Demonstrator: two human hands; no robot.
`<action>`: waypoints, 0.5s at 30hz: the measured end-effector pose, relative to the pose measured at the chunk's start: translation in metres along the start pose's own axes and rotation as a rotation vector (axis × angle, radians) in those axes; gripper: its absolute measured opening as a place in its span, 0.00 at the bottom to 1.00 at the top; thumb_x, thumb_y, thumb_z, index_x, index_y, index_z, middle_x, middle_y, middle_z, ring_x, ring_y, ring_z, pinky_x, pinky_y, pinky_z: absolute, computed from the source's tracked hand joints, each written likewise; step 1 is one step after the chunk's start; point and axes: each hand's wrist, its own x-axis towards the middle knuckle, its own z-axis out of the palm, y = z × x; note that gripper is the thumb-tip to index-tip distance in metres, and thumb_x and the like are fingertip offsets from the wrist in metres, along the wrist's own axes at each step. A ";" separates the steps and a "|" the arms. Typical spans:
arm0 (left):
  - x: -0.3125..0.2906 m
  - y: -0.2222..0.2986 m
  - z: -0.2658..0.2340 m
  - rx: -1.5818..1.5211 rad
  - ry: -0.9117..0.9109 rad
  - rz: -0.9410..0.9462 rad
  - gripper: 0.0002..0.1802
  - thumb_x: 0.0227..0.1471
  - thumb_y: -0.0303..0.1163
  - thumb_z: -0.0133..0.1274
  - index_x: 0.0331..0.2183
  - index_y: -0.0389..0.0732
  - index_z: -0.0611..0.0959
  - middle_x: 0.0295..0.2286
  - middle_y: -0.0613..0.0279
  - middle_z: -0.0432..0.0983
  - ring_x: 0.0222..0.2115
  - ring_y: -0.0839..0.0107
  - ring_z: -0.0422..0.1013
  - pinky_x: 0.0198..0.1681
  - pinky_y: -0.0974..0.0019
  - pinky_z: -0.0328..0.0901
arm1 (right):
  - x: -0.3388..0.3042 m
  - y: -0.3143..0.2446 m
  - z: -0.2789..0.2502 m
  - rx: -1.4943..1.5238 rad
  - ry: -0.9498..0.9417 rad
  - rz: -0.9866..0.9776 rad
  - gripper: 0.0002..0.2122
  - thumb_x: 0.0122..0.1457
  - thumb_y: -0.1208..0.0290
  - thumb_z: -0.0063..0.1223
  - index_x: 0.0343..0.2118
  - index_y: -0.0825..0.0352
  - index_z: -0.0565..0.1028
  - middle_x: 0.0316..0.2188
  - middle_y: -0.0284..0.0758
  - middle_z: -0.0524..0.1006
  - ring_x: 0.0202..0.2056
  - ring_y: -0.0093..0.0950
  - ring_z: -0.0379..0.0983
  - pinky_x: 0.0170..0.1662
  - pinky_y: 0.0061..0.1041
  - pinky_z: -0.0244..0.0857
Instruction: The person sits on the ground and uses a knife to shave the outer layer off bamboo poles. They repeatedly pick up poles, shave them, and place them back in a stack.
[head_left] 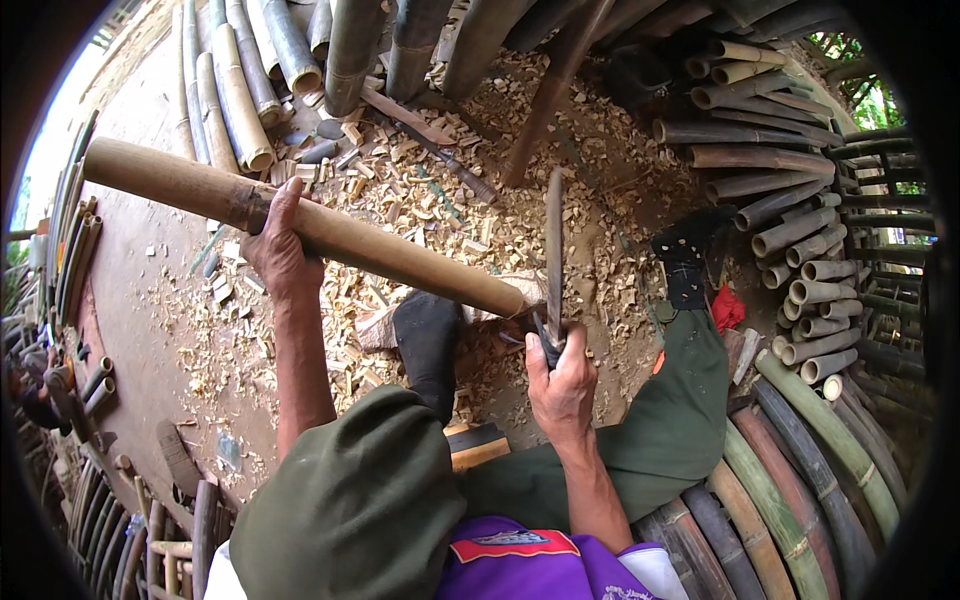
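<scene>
A thick tan bamboo pole [400, 255] slants across in front of me, its far end at the upper left and its near end close to my right hand. My left hand [282, 235] is wrapped around it by a dark node, thumb on top. In my closed right hand [562, 385] is a long-bladed knife [554, 240], its blade pointing away from me beside the pole's near end. The grip is mostly hidden by my fingers. A whitish block-like thing [535, 285] lies under the pole's near end; its kind is unclear.
Wood chips [490, 225] litter the ground. Another long blade with a handle [470, 180] lies among them. Bamboo poles [235, 95] lean at the far left, cut lengths [820, 290] are stacked at right, and more poles [800, 480] lie near right. A red cloth [727, 308] is by my foot.
</scene>
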 end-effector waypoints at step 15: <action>-0.005 0.001 -0.007 -0.077 -0.208 -0.044 0.20 0.47 0.29 0.71 0.41 0.32 0.82 0.32 0.57 0.81 0.33 0.66 0.79 0.38 0.60 0.76 | -0.003 0.071 0.044 -0.275 -0.305 0.296 0.14 0.65 0.64 0.55 0.42 0.70 0.66 0.28 0.53 0.80 0.32 0.57 0.79 0.31 0.53 0.70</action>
